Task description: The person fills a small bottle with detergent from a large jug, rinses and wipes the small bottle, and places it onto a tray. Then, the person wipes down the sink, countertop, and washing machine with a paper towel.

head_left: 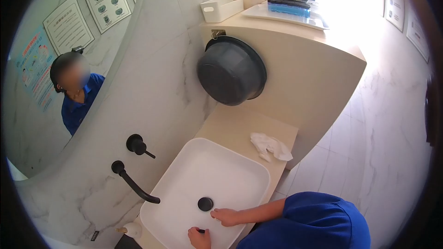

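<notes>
Small dark object (201, 231) is pinched by the left hand (199, 238) over the smooth white basin (221, 166); right hand (225, 217) curls, grip unclear, beside the round black drain plug (205, 204). Beyond: crumpled white tissue (271, 146), beige worktop (247, 122), round grey tub (228, 71).

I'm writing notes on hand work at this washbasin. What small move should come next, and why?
Perhaps bring the left hand slightly closer to the right hand: the left seems to hold a small dark item, and both hands are near each other over the white basin, which would likely catch it if it slipped.
</notes>
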Demonstrator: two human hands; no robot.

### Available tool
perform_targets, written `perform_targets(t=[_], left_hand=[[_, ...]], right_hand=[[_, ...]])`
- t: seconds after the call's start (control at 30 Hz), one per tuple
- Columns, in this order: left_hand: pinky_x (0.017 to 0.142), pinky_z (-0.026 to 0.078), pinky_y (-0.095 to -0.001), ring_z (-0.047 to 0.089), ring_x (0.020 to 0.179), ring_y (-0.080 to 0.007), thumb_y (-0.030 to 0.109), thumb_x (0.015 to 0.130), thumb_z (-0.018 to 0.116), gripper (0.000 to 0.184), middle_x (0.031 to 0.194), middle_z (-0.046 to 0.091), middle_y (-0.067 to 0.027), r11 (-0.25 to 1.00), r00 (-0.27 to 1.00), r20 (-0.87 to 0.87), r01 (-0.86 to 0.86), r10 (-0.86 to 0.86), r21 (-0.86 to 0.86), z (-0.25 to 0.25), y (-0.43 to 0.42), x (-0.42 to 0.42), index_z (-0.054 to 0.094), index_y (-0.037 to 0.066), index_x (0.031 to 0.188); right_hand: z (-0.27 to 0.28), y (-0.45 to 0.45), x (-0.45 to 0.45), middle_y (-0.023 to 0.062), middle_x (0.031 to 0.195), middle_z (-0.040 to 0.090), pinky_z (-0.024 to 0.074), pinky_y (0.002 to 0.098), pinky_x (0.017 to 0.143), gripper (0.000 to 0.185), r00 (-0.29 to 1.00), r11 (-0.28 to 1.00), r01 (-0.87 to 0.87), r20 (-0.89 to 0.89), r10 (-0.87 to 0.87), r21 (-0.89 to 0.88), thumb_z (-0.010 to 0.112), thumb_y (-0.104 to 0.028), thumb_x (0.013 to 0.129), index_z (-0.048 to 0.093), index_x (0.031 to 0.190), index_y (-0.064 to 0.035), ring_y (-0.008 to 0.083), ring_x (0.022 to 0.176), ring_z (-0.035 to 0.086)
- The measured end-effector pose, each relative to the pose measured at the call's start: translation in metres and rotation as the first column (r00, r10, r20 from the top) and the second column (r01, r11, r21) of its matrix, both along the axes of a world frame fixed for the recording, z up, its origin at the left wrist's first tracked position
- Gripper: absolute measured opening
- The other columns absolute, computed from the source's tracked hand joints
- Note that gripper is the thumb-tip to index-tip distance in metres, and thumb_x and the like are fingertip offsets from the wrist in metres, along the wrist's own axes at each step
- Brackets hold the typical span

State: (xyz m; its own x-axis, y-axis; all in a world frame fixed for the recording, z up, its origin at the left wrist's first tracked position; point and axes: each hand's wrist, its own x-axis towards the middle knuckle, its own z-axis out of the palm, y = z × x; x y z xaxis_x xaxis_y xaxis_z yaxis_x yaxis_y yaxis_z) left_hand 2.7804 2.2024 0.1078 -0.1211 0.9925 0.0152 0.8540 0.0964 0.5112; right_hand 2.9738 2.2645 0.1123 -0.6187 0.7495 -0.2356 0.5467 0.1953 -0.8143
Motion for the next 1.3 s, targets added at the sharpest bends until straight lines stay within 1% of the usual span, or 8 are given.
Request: perform_targets(t=[0.17, 0.23, 0.5, 0.57, 0.67, 1.03, 1.2, 1.3], left_hand=[[0.069, 0.045, -0.0457, 0.056, 0.075, -0.0355, 0.019, 0.071, 0.071, 0.023, 0.077, 0.060, -0.0165, 0.979, 0.987, -0.091, 0.143, -0.130, 0.148, -0.011, -0.004, -0.012, 0.058, 0.002, 0.077], [0.074, 0.045, -0.0451, 0.054, 0.084, -0.0347, 0.021, 0.069, 0.072, 0.030, 0.086, 0.057, -0.0158, 0.987, 0.985, -0.117, 0.137, -0.127, 0.080, -0.014, -0.004, -0.019, 0.056, 0.002, 0.085], [0.083, 0.044, -0.0442, 0.050, 0.100, -0.0351, 0.022, 0.072, 0.070, 0.041, 0.105, 0.051, -0.0169, 0.977, 0.974, -0.075, 0.214, -0.214, -0.003, 0.047, -0.025, -0.032, 0.054, -0.001, 0.101], [0.083, 0.043, -0.0435, 0.050, 0.101, -0.0344, 0.022, 0.073, 0.069, 0.039, 0.106, 0.051, -0.0156, 0.960, 0.965, 0.037, 0.256, -0.261, 0.115, 0.053, -0.038, -0.033, 0.054, 0.000, 0.102], [0.083, 0.043, -0.0424, 0.050, 0.100, -0.0340, 0.022, 0.073, 0.069, 0.036, 0.106, 0.052, -0.0144, 0.947, 0.951, 0.048, 0.299, -0.306, 0.115, 0.049, -0.068, -0.037, 0.056, 0.001, 0.100], [0.082, 0.042, -0.0415, 0.052, 0.091, -0.0320, 0.009, 0.075, 0.064, 0.016, 0.093, 0.055, -0.0128, 0.733, 0.825, 0.072, 0.454, -0.561, 0.506, 0.067, -0.153, -0.035, 0.057, 0.002, 0.087], [0.068, 0.047, -0.0451, 0.059, 0.075, -0.0344, 0.023, 0.072, 0.069, 0.027, 0.079, 0.062, -0.0161, 0.914, 0.835, 0.403, 0.405, -0.374, 0.011, 0.017, -0.241, -0.030, 0.060, 0.002, 0.088], [0.069, 0.049, -0.0334, 0.059, 0.075, -0.0194, 0.026, 0.075, 0.072, 0.032, 0.083, 0.062, -0.0093, 0.829, 0.901, 0.268, 0.422, -0.340, -0.367, -0.058, -0.251, -0.057, 0.060, 0.001, 0.092]], right_hand=[[0.013, -0.006, 0.005, 0.0193, 0.108, 0.051, 0.0430, 0.0426, 0.084, 0.043, 0.996, 0.953, 0.018, 0.078, -0.043, 0.302, 0.058, 0.001, 0.070, 0.045, 0.110, -0.0037, 0.0365, 0.101, 0.052], [0.029, -0.014, 0.012, 0.0183, 0.104, 0.052, 0.0429, 0.0433, 0.085, 0.040, 0.958, 0.865, 0.285, -0.150, -0.244, 0.413, 0.062, -0.005, 0.070, 0.048, 0.108, -0.0031, 0.0362, 0.097, 0.052], [0.102, -0.139, 0.030, 0.0167, 0.100, 0.057, 0.0456, 0.0411, 0.080, 0.024, 0.558, 0.400, 0.817, -0.393, -0.731, 0.416, 0.060, -0.015, 0.080, 0.056, 0.101, -0.0032, 0.0340, 0.092, 0.056], [0.083, -0.178, 0.025, 0.0173, 0.095, 0.060, 0.0465, 0.0418, 0.077, 0.023, 0.381, 0.332, 0.922, -0.322, -0.866, 0.199, 0.060, -0.018, 0.081, 0.057, 0.097, -0.0029, 0.0335, 0.090, 0.058], [0.032, -0.232, 0.010, 0.0166, 0.094, 0.062, 0.0479, 0.0417, 0.076, 0.028, 0.544, 0.543, 0.838, -0.003, -0.839, 0.052, 0.060, -0.023, 0.081, 0.058, 0.100, -0.0033, 0.0328, 0.090, 0.060], [0.007, -0.311, -0.011, 0.0188, 0.094, 0.064, 0.0485, 0.0439, 0.078, 0.035, 0.812, 0.811, 0.583, 0.074, -0.579, -0.044, 0.056, -0.028, 0.081, 0.057, 0.104, -0.0027, 0.0352, 0.092, 0.060], [0.004, -0.333, 0.028, 0.0205, 0.091, 0.064, 0.0497, 0.0464, 0.074, 0.031, 0.827, 0.840, 0.542, 0.160, -0.539, 0.029, 0.057, -0.028, 0.079, 0.058, 0.097, -0.0018, 0.0374, 0.088, 0.061], [0.016, -0.350, 0.063, 0.0174, 0.100, 0.063, 0.0487, 0.0446, 0.079, 0.035, 0.785, 0.806, 0.591, 0.239, -0.571, -0.015, 0.058, -0.027, 0.079, 0.057, 0.108, -0.0068, 0.0341, 0.095, 0.060]])
